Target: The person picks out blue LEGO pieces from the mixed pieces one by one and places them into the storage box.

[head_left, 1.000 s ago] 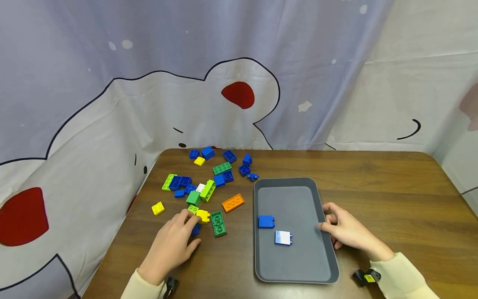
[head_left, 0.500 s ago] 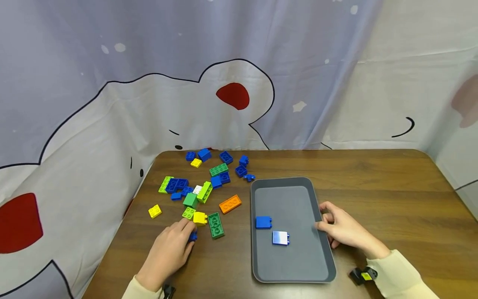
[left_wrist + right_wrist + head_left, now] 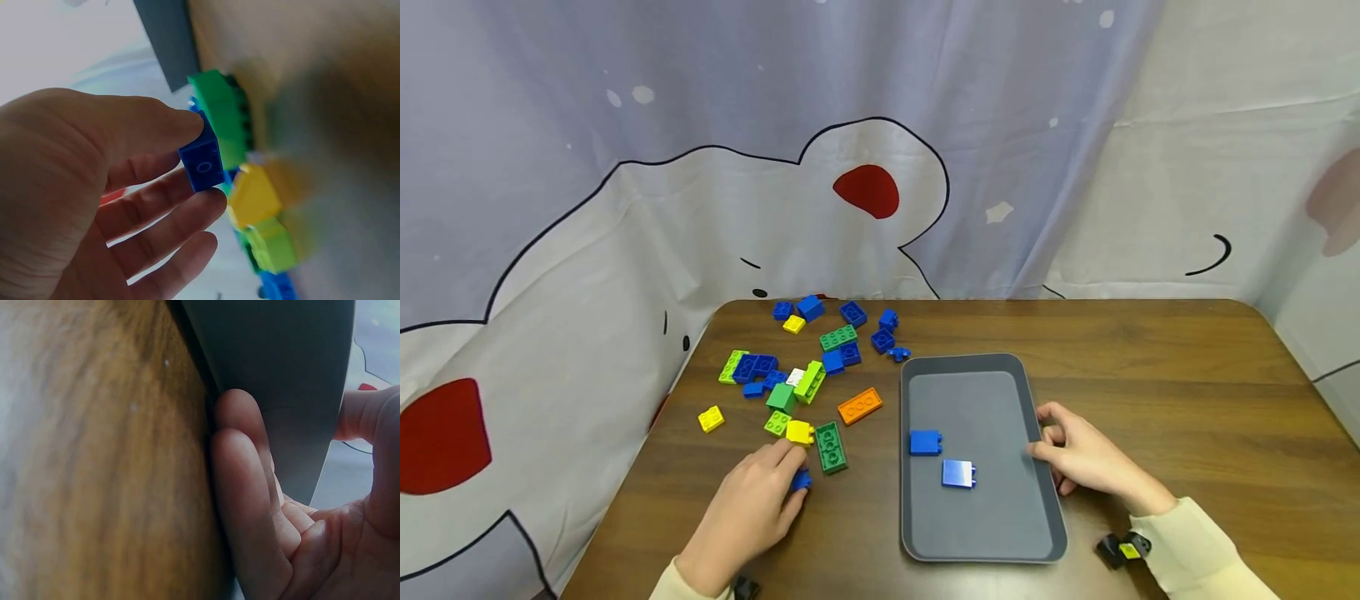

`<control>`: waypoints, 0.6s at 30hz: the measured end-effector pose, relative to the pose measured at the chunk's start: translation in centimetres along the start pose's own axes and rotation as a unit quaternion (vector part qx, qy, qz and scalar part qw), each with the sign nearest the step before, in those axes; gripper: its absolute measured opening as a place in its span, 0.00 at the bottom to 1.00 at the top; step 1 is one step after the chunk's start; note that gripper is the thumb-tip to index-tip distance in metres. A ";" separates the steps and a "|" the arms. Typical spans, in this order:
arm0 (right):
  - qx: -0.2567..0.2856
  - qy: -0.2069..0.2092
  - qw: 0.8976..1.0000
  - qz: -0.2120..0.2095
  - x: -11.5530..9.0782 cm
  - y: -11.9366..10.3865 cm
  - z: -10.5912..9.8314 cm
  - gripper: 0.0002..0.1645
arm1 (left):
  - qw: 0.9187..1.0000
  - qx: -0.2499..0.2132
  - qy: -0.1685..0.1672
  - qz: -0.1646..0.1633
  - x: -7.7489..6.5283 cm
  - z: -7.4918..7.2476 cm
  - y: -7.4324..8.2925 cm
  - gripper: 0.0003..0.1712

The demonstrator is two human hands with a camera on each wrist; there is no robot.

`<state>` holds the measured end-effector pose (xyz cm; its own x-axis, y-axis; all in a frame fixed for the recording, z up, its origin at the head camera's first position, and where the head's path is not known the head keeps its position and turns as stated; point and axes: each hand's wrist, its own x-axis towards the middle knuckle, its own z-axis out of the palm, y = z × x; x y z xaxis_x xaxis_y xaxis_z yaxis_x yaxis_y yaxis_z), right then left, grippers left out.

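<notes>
My left hand (image 3: 748, 508) pinches a blue building brick (image 3: 203, 164) between thumb and fingers, near the front of the scattered bricks. In the head view the fingers hide most of that brick. Just beyond the fingertips lie a yellow brick (image 3: 800, 432) and a dark green brick (image 3: 831, 447). My right hand (image 3: 1086, 454) grips the right rim of a grey tray (image 3: 985, 533), thumb over the edge and other fingers against the outer wall. Inside the tray lie a blue brick (image 3: 925, 442) and another blue brick with a shiny, light-reflecting face (image 3: 957, 473).
Behind the left hand spread several loose bricks, among them an orange brick (image 3: 860, 406), a lime brick (image 3: 809, 382), a white brick (image 3: 795, 377) and a small yellow brick (image 3: 711, 419). A printed curtain (image 3: 1000, 150) hangs behind the wooden table (image 3: 1180, 375).
My left hand has drawn back from beside the yellow brick and taken hold of the blue brick, which now sits slightly further right. My right hand stays on the tray rim.
</notes>
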<state>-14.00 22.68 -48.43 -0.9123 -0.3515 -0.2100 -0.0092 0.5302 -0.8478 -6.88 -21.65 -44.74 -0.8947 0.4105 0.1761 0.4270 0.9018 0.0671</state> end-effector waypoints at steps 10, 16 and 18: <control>-0.011 0.004 1.000 0.001 0.0 -0.1 -0.2 0.30 | 0.995 0.000 0.028 0.094 3.7 -2.2 3.7 0.19; -0.003 0.000 1.000 0.001 -0.1 -0.1 -0.1 0.30 | 0.988 -0.012 0.048 0.149 7.0 -3.2 6.8 0.18; 0.001 -0.001 1.000 0.001 -0.1 0.0 -0.1 0.31 | 0.984 -0.015 0.050 0.168 8.1 -3.4 7.8 0.18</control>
<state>-13.97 22.79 -48.41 -0.9118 -0.3512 -0.2128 -0.0057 0.5291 -0.8485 -10.39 -11.77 -39.49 -0.6857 0.6677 0.2899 0.7013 0.7126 0.0176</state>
